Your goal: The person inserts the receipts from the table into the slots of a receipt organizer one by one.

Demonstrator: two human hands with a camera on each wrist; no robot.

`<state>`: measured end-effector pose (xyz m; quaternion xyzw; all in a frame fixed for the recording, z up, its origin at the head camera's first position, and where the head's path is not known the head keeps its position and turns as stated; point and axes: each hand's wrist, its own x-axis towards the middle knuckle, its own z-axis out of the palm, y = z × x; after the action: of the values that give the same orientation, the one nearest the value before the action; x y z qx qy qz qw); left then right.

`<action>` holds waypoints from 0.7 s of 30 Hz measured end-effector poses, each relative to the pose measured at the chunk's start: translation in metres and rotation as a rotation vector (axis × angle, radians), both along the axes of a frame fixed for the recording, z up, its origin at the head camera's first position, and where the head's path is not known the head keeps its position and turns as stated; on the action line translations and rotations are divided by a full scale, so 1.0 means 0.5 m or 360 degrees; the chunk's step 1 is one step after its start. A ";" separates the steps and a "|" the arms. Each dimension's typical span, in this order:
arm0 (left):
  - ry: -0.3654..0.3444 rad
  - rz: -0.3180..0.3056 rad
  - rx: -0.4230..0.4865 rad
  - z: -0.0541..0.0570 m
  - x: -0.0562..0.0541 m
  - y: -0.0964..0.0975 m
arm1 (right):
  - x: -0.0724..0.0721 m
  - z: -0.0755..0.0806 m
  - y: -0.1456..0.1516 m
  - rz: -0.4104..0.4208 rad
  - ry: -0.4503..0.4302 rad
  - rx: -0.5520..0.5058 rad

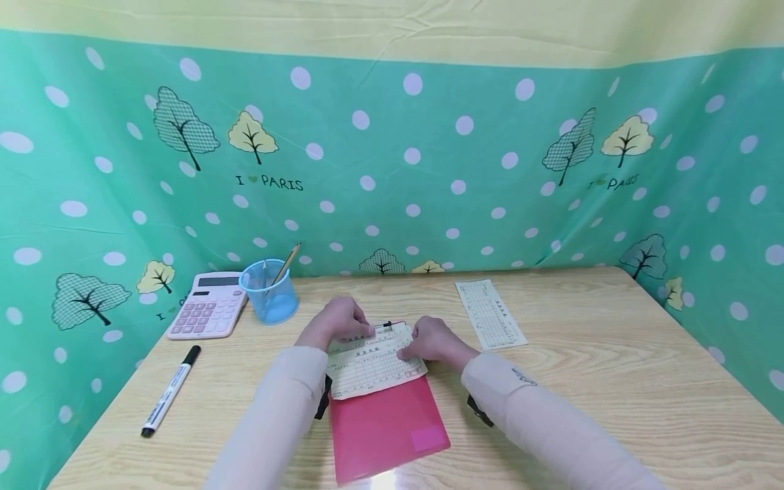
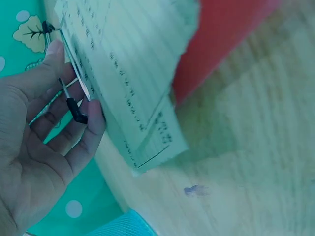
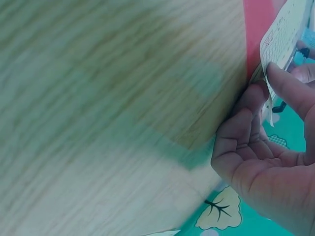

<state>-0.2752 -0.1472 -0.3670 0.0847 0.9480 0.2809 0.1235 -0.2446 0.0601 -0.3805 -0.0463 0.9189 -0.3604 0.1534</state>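
Note:
A red folder [image 1: 386, 429] lies on the table in front of me, with printed paper slips [image 1: 373, 371] over its upper part. At its top edge is a metal clip [image 1: 387, 324] with black ends. My left hand [image 1: 337, 323] is at that edge, its thumb and curled fingers around the clip, whose black-tipped lever [image 2: 76, 110] shows between the fingers in the left wrist view. With thumb on top and fingers underneath, my right hand [image 1: 433, 340] pinches the right edge of the slips. How many slips are stacked cannot be told.
Another printed slip [image 1: 490, 313] lies at the back right. On the left are a pink calculator [image 1: 208, 306], a blue mesh pen cup [image 1: 273, 303] holding a pencil, and a capped marker [image 1: 171, 391]. A green dotted curtain [image 1: 416, 170] borders the table.

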 end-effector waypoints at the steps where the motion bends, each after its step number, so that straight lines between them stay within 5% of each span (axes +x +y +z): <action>1: -0.0023 0.0006 0.0011 0.001 -0.002 -0.001 | -0.001 0.000 0.000 -0.0006 -0.0007 0.0000; 21: -0.0063 -0.0028 0.0002 0.013 -0.006 -0.004 | -0.017 0.007 -0.014 -0.0102 -0.0109 0.0030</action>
<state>-0.2783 -0.1494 -0.3606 0.0874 0.9444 0.2819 0.1446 -0.2533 0.0531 -0.3770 -0.0030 0.9174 -0.3580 0.1736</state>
